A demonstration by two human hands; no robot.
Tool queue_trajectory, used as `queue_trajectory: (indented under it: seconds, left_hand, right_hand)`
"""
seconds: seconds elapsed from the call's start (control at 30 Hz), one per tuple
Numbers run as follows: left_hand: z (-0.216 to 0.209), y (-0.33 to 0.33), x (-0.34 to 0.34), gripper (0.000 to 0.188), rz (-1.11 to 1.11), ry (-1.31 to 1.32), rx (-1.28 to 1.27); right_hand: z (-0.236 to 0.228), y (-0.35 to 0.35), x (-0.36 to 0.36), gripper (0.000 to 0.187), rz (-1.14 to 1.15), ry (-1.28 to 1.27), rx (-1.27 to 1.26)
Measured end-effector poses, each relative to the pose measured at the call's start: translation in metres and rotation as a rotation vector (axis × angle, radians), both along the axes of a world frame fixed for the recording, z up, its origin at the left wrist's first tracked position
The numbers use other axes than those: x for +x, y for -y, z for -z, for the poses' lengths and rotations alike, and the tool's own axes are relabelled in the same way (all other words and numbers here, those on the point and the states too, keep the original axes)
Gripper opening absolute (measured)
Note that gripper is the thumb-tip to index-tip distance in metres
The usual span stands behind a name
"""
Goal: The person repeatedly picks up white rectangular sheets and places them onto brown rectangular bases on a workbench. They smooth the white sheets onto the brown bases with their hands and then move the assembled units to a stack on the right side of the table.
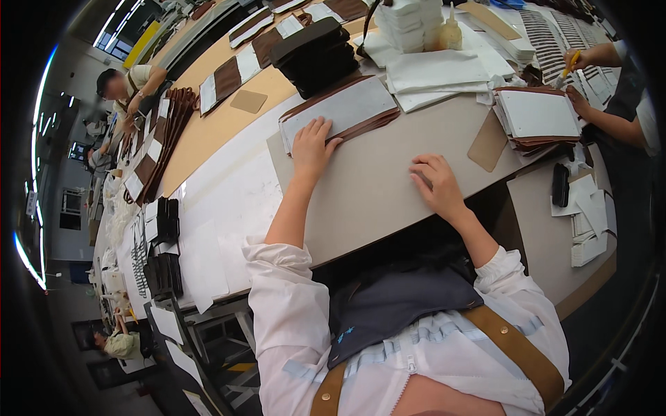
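My left hand lies with its fingers spread over the near left corner of a stack of brown leather-like pieces, topped by a pale grey-white panel. Nothing is gripped in it. Over the bare grey tabletop, near its front edge, my right hand is held with loosely curled fingers, a little apart and with nothing in them. Whether its fingertips touch the surface I cannot tell. Just behind the stack rises a pile of black folded pieces.
At the right, a co-worker's hands hold a yellow-handled brush by another white-topped brown stack. A tan card lies before it. White packets and a glue bottle stand at the back. Black bundles sit left.
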State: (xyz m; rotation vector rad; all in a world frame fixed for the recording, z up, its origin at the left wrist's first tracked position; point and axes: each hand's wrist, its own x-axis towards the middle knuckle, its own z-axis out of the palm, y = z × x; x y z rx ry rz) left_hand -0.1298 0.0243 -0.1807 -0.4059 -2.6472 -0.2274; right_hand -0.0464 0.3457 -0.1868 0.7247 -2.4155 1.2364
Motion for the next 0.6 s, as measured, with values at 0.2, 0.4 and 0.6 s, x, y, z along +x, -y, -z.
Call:
queue_trajectory:
  seconds: [0.2, 0.4, 0.6]
  left_hand:
    - [-0.013, 0.012, -0.01, 0.022, 0.185, 0.018, 0.098]
    - [-0.034, -0.007, -0.01, 0.013, 0.147, -0.244, 0.005]
    - [-0.034, -0.006, -0.009, 0.017, 0.111, -0.136, 0.001]
  right_hand:
    - [-0.002, 0.003, 0.001, 0.012, -0.005, -0.012, 0.037]
    - [-0.002, 0.004, 0.003, 0.011, 0.027, -0.044, 0.042]
    - [-0.001, 0.004, 0.003, 0.012, 0.024, -0.065, 0.05]
